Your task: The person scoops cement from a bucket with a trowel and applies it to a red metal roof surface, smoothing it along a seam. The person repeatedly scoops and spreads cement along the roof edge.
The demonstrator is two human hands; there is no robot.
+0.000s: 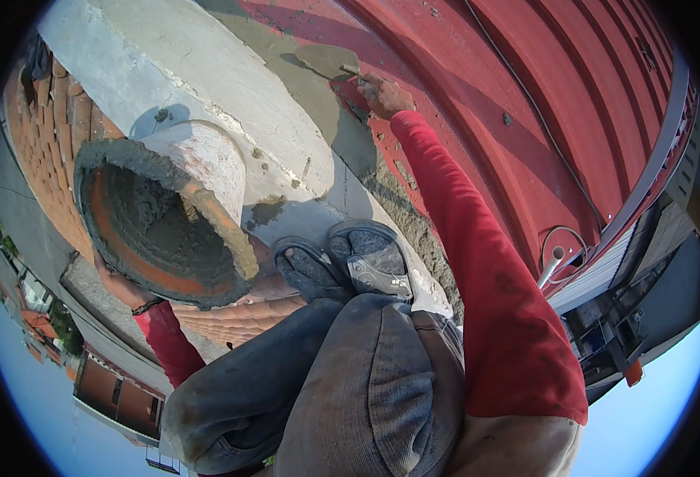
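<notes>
My left hand is closed on the near rim of a mortar-caked bucket. The bucket is whitish outside and orange inside, and its mouth faces me. Grey wet mortar coats its walls and lies in it. Farther off to the right, my right hand is wrapped around the handle of a trowel. The trowel's blade is smeared with mortar and rests on or just above a fresh grey mortar strip. That strip runs along the seam between the pale concrete ledge and the red metal roof.
My sandalled feet stand on the ledge, below my bent knees. Clay roof tiles slope off to the left. A cable crosses the ribbed red roof toward a white pipe. Buildings and a drop lie beyond both sides.
</notes>
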